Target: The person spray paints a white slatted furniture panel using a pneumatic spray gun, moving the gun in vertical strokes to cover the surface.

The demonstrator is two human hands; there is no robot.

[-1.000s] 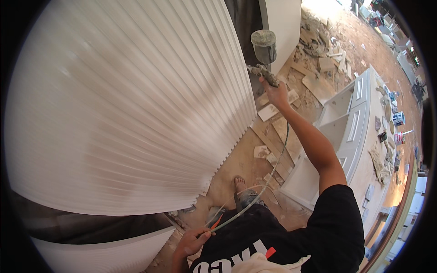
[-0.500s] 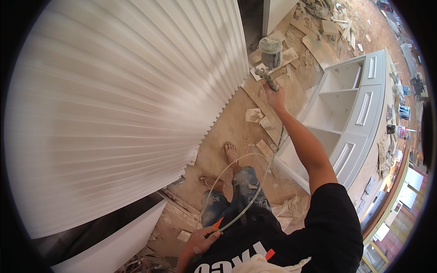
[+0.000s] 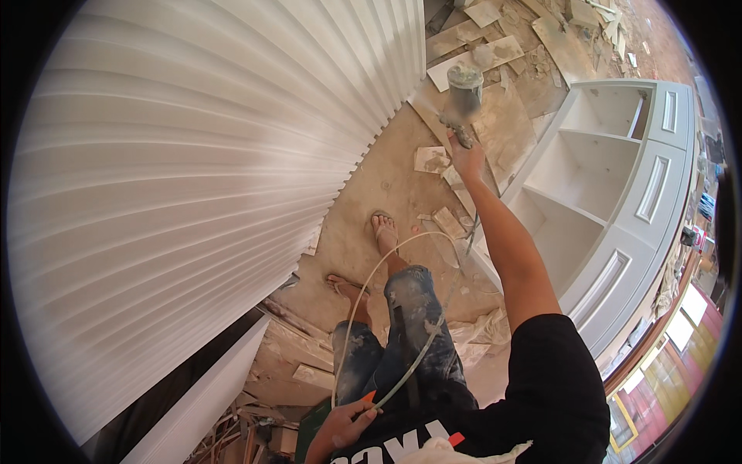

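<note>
Currently | right hand (image 3: 468, 161) grips spray gun (image 3: 462, 138) | left hand (image 3: 347, 424) pinches hose (image 3: 417, 361) | cabinet (image 3: 626, 267), scraps (image 3: 430, 159) nearby

Dusty tan floor (image 3: 386, 182) here, scrap boards (image 3: 506, 51) are lying all over it, and a big open-fronted white cabinet (image 3: 638, 226) is sitting off right.

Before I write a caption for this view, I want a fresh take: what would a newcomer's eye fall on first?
Most likely the large white ribbed panel, which fills the left side of the picture. Next might come the spray gun with its cup, held out in the right hand at upper centre-right. The white cabinet with open compartments also stands out, on the right.
</note>
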